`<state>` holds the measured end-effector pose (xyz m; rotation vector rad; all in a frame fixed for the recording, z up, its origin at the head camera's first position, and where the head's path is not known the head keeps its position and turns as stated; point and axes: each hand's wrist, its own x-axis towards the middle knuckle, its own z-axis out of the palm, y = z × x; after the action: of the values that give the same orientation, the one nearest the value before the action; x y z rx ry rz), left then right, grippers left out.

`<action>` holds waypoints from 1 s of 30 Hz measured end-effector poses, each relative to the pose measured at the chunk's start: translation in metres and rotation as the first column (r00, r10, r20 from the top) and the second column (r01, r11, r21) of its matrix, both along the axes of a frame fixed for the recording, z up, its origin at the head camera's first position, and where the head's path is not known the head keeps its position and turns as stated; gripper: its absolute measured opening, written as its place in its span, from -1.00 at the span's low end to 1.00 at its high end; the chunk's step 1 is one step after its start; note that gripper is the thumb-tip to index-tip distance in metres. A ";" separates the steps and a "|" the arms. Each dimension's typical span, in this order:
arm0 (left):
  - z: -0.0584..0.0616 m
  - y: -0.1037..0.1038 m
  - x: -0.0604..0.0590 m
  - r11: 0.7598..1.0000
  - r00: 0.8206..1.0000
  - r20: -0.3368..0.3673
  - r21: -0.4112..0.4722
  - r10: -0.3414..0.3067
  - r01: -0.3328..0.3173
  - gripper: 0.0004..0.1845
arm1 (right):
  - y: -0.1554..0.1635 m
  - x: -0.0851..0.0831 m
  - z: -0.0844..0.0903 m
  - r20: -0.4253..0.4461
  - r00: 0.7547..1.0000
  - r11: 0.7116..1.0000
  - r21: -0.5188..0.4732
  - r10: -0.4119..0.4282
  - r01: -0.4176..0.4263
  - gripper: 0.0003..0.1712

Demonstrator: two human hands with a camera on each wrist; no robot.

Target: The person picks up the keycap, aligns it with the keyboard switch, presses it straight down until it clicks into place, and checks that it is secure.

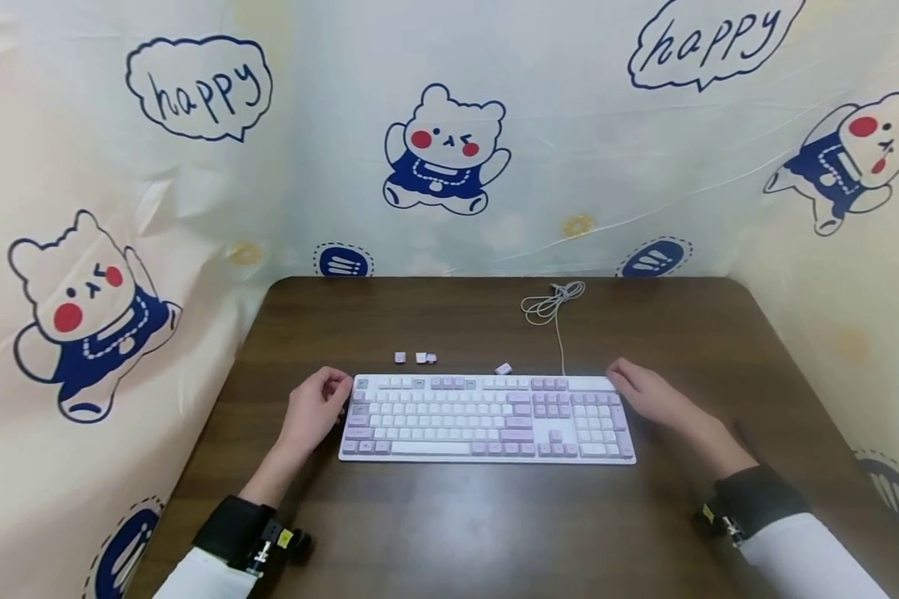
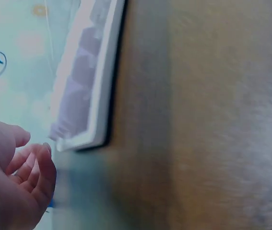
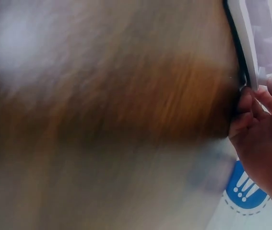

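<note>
A white and lilac keyboard [image 1: 434,422] lies across the middle of the table, with several grey gaps among its keys at the top and left. My right hand [image 1: 642,391] grips its far right corner; in the right wrist view the thumb is on top and the fingers curl under the edge. At the far left corner is my left hand [image 1: 316,409], its fingers loosely bent. The left wrist view shows thumb and fingertips apart, with nothing between them, right beside the keyboard's end [image 2: 80,76].
Behind the keyboard lie a lilac keycap [image 1: 400,358], a white keycap [image 1: 421,358] with a small one touching it, and another keycap [image 1: 504,368] farther right. A coiled cable [image 1: 550,306] runs from the keyboard's back. Printed cloth [image 1: 449,241] surrounds the brown table [image 1: 449,532].
</note>
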<state>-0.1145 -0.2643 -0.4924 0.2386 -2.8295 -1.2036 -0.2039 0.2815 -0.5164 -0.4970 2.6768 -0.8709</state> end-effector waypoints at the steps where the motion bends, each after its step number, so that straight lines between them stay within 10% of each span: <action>1: 0.002 0.003 -0.003 1.000 1.000 -0.019 -0.022 -0.021 0.021 -0.79 | 0.003 0.000 0.001 0.004 1.000 1.000 0.006 0.000 0.000 -0.67; 6: 0.015 0.018 -0.026 0.966 0.977 -0.073 -0.181 -0.199 0.183 -0.86 | 0.011 -0.001 0.008 0.064 0.998 1.000 0.008 -0.016 0.015 -0.62; 13: 0.032 0.029 -0.077 0.837 0.896 0.012 -0.350 -0.445 0.420 -0.81 | 0.013 -0.003 0.018 0.157 0.987 1.000 0.003 -0.031 0.031 -0.55; 19: 0.028 0.043 -0.104 0.743 0.837 0.107 -0.410 -0.537 0.529 -0.76 | 0.007 -0.004 0.018 0.182 0.983 1.000 -0.001 -0.025 0.026 -0.55; 30: 0.015 0.071 -0.129 0.680 0.739 0.210 -0.293 -0.640 0.672 -0.79 | 0.001 -0.002 0.016 0.169 0.986 0.999 -0.033 -0.005 0.011 -0.60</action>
<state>-0.2432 -0.1937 -0.4774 -0.8492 -3.2438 -0.6959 -0.2057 0.2825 -0.5002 -0.4008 2.5158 -0.9185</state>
